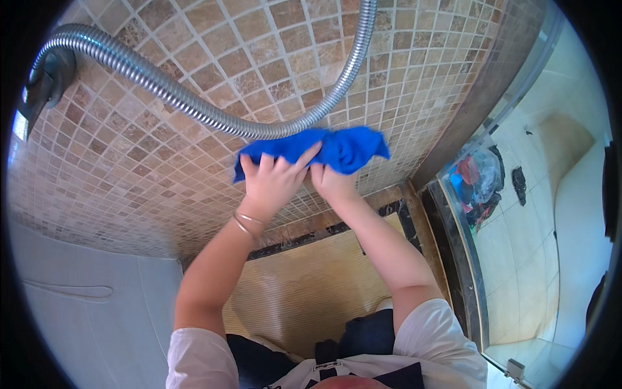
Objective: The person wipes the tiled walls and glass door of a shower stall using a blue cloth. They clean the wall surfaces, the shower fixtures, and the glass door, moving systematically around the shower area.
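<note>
A blue cloth (352, 148) lies bunched along the low bend of a ribbed metal shower hose (204, 112), in front of a wall of small brown mosaic tiles (272, 68). My left hand (272, 180), with thin bangles at its wrist, presses on the cloth's left part with spread fingers. Gripping the cloth's lower edge near its middle is my right hand (335, 182), its fingers curled and partly hidden by the fabric. The two hands meet or nearly meet. At the far left the hose runs to a dark fixture (56, 78) on the wall.
Beneath me is a ribbed tan floor (316, 277) with a dark stone border. To the right stand a raised sill (454, 253) and a glass panel with a metal hinge (515, 369). Beyond the glass, plastic bags (481, 180) lie on pale tiles. A grey-white surface (107, 316) fills the lower left.
</note>
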A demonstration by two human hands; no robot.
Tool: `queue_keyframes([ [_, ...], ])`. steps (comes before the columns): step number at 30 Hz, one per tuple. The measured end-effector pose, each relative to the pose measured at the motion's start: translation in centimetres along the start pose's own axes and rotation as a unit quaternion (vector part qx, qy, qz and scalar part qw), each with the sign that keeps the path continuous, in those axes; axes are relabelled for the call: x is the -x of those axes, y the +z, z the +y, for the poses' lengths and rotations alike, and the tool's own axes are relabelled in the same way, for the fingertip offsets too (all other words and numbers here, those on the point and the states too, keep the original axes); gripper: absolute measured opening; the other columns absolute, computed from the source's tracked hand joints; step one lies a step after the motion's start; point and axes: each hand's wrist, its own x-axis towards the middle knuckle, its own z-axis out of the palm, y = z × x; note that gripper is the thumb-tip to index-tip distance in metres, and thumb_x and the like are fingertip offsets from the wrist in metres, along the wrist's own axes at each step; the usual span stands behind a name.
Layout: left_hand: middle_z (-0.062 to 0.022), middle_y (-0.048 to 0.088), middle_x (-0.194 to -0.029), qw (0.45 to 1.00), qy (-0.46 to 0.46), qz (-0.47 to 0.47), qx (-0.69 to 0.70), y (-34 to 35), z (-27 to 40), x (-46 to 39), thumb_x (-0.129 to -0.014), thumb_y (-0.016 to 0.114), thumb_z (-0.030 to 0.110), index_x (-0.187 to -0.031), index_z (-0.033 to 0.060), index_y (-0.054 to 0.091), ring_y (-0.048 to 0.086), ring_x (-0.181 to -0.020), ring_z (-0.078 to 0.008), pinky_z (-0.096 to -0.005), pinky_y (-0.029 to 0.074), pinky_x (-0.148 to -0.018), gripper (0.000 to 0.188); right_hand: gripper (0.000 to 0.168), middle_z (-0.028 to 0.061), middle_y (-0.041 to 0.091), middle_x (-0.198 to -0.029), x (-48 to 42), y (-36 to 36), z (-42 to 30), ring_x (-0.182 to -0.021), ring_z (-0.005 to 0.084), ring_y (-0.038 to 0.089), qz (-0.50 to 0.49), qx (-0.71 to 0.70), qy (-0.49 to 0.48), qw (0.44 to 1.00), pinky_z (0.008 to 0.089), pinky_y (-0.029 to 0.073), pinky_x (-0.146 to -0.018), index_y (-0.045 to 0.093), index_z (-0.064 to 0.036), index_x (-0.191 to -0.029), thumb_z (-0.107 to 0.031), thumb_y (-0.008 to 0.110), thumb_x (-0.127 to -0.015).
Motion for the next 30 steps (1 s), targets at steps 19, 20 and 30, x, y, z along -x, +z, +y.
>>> queue_keyframes([
  [19, -0.0366, -0.015, -0.149, 0.810, -0.549, 0.131, 0.161, -4.2, -9.3, 2.9, -0.090, 0.047, 0.027, -0.149, 0.0012, -0.002, -0.017, -0.136, -0.0554, -0.0660, -0.008, -0.106, 0.081, 0.041, 0.0245, 0.048, -0.121, -4.6, 5.7, -13.0, -0.120, 0.0612, 0.028, 0.045, 0.159, -0.187, 0.968, 0.0812, 0.010, -0.088, 0.068, -0.015, -0.097, -0.051, 0.065, -0.078],
  [20, -0.0365, -0.015, -0.149, 0.818, -0.537, 0.143, 0.152, -2.7, -8.7, 5.0, -0.090, 0.047, 0.024, -0.149, 0.0016, -0.003, -0.018, -0.135, -0.0562, -0.0673, -0.009, -0.105, 0.081, 0.041, 0.0227, 0.050, -0.119, -3.5, 6.1, -13.0, -0.120, 0.0600, 0.031, 0.016, 0.170, -0.185, 0.968, 0.0806, 0.013, -0.087, 0.069, -0.016, -0.096, -0.052, 0.065, -0.077],
  [30, -0.0367, -0.022, -0.146, 0.447, -0.803, 0.101, 0.380, 7.1, 4.7, 19.7, -0.090, 0.031, 0.005, -0.136, -0.0203, -0.017, -0.017, -0.140, -0.0431, -0.0470, -0.007, -0.116, 0.071, 0.038, 0.0021, 0.055, -0.113, 11.1, 7.3, -1.7, -0.106, 0.0477, 0.043, -0.371, 0.215, -0.305, 0.850, 0.0650, 0.032, -0.078, 0.064, -0.029, -0.108, -0.047, 0.070, -0.075],
])
